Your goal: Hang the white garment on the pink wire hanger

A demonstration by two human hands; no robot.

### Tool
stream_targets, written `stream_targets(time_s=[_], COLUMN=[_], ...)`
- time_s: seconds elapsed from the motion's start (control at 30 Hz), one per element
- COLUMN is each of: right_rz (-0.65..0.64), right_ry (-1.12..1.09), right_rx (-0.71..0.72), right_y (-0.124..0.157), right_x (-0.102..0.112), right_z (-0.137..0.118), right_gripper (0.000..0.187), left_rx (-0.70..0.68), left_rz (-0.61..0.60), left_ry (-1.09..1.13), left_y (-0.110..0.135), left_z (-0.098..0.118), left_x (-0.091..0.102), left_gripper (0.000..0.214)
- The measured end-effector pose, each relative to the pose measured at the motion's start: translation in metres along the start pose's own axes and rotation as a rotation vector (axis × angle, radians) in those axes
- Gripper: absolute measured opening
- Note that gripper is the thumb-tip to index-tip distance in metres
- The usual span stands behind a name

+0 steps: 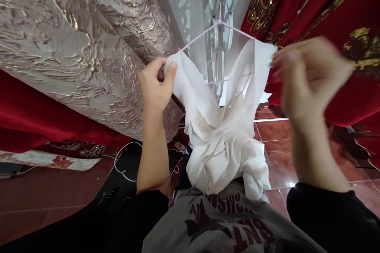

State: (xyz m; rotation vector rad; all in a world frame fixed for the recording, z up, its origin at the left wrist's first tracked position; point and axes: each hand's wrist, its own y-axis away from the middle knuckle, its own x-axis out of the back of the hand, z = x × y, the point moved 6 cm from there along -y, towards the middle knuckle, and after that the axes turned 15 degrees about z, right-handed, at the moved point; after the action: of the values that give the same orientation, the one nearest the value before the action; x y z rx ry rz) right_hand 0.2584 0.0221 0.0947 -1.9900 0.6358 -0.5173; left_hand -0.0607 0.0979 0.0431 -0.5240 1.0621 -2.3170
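A white garment [219,138] hangs from a thin pink hanger [202,39] in front of me, its lower part bunched near my lap. My left hand [157,81] pinches the garment's left shoulder edge between thumb and fingers. Beside the right shoulder edge is my right hand [310,75], smeared by motion, with its fingers bent. Whether those fingertips touch the cloth cannot be made out. The hanger's hook meets a grey metal scrollwork piece [227,31] behind it.
Shiny pinkish patterned fabric [89,47] hangs at the left, above red cloth [44,114]. Red cloth with gold embroidery [350,8] hangs at the right. A black case-like object [124,174] and a white cable [117,162] lie on the reddish tiled floor [279,162].
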Motion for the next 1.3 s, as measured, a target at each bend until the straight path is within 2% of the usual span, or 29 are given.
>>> stream_targets(time_s=[0.1,0.17,0.2,0.3,0.33,0.4,0.43,0.47,0.5,0.57,0.67,0.8,0.9,1.0,1.13,1.3], right_rz=[-0.314,-0.4,-0.401,-0.304,-0.261,-0.188,-0.162,-0.143,-0.128,-0.11,-0.111,-0.12,-0.138,-0.148,-0.159,-0.129], right_ry=[-0.068,-0.067,-0.043,0.039,0.052,0.054,0.053,0.052,0.054,0.063,0.076,0.053,0.062,0.068,0.063,0.053], right_rx=[0.107,0.123,0.108,0.044,0.035,0.039,0.043,0.047,0.047,0.045,0.054,0.043,0.012,-0.003,-0.019,-0.022], right_y=[0.036,0.057,0.066,0.082,0.086,0.093,0.096,0.098,0.1,0.103,0.105,0.103,0.102,0.102,0.103,0.104], right_x=[-0.065,-0.095,-0.105,-0.111,-0.108,-0.102,-0.099,-0.098,-0.097,-0.098,-0.1,-0.096,-0.094,-0.094,-0.098,-0.102], right_z=[0.014,0.031,0.04,0.055,0.056,0.051,0.049,0.047,0.045,0.045,0.045,0.047,0.049,0.051,0.051,0.053], right_gripper=[0.021,0.021,0.02,0.017,0.017,0.018,0.019,0.018,0.018,0.017,0.017,0.021,0.026,0.03,0.031,0.028], left_rx=[0.008,-0.024,-0.05,-0.088,-0.062,0.095,0.2,0.328,0.441,0.562,0.553,0.486,0.409,0.387,0.409,0.436], left_rz=[0.013,0.049,0.087,0.333,0.436,0.603,0.592,0.523,0.429,0.247,0.121,0.019,0.019,0.096,0.155,0.125], left_ry=[0.0,-0.007,-0.015,-0.022,0.003,0.155,0.256,0.343,0.405,0.456,0.374,0.09,-0.071,-0.053,0.16,0.338], left_y=[0.001,0.006,0.011,0.038,0.052,0.083,0.098,0.111,0.122,0.137,0.14,0.128,0.117,0.109,0.1,0.091], left_z=[-0.005,-0.002,0.001,0.006,0.004,-0.009,-0.016,-0.024,-0.029,-0.027,-0.01,0.01,0.018,0.022,0.023,0.021], left_x=[0.001,0.006,0.009,0.024,0.028,0.028,0.02,0.008,-0.006,-0.03,-0.042,-0.029,-0.011,0.0,-0.006,-0.016], left_gripper=[0.03,0.026,0.025,0.03,0.033,0.036,0.044,0.052,0.053,0.054,0.048,0.033,0.039,0.038,0.016,0.037])
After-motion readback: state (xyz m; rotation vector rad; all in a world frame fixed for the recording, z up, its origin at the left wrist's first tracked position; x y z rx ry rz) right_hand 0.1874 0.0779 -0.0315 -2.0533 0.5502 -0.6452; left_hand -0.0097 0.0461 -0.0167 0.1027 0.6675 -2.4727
